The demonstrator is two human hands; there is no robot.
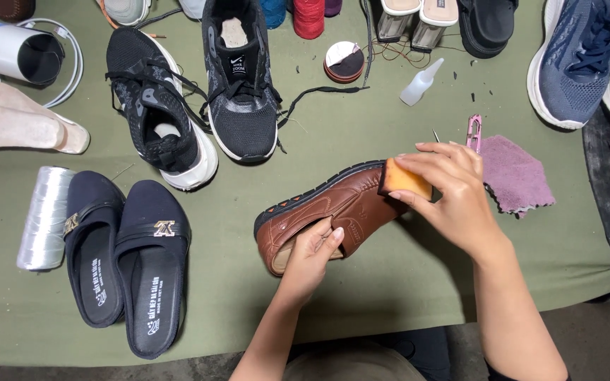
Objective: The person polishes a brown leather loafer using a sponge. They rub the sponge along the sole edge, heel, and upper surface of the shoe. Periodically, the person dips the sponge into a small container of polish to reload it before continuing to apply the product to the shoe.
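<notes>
Left to right: thread spool (45, 217), dark slippers (125, 257) (unused). Left hand (312, 257) fingers tucked inside brown shoe (330, 212), steadying it on its side on green table (390, 282). Right hand (453, 194) pinches orange sponge (405, 180) against the toe. Risk: shoe could roll if left hand's hold slackens; purple cloth (513, 175) lies just beside.

My left hand (313, 255) grips the shoe (326, 212) lying on its side at the table's (361, 282) centre, while my right hand (450, 194) presses a sponge (404, 178) on its toe end. A cloth (513, 173) lies just right of my right hand, with clippers (474, 131) at its left edge. Two slippers (125, 257) lie left of the shoe, a thread spool (45, 217) beside them, and two sneakers (192, 99) behind.
</notes>
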